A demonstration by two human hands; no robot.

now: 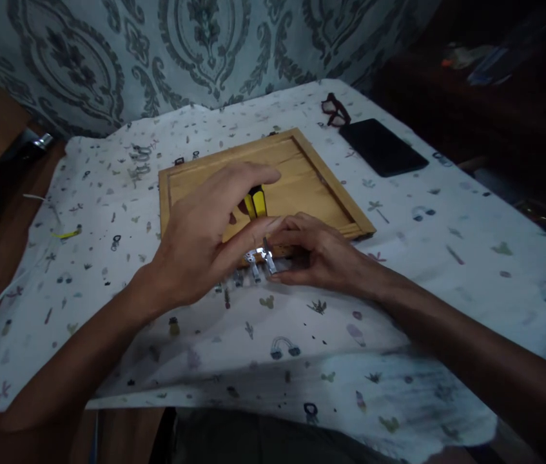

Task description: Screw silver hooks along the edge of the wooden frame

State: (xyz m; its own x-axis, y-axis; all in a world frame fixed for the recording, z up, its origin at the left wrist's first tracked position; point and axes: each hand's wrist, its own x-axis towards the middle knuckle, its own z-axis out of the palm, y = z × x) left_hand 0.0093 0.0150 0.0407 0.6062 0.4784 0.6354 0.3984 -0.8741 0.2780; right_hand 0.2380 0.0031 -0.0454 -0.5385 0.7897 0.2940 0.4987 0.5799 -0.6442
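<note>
A wooden framed panel (311, 174) lies on the cloth in front of me, its raised border facing up. My left hand (200, 225) reaches over its near left part, fingers curled around a yellow-and-black tool handle (256, 202) that looks like a screwdriver's; the tool's lower end is hidden. At the panel's near edge, my right hand (316, 251) pinches a small silver metal clip (269, 258) between thumb and fingers. My left thumb reaches to the right fingertips. Just left of that clip, several similar metal pieces (253, 267) line the near edge, partly in shadow.
A printed white cloth (263, 335) covers the table. Several loose metal pieces (140, 158) lie at the back left, a yellow strip (67, 233) nearer at left. Eyeglasses (335, 111) and a black tablet (383, 147) rest at back right. A patterned curtain (195, 51) hangs behind.
</note>
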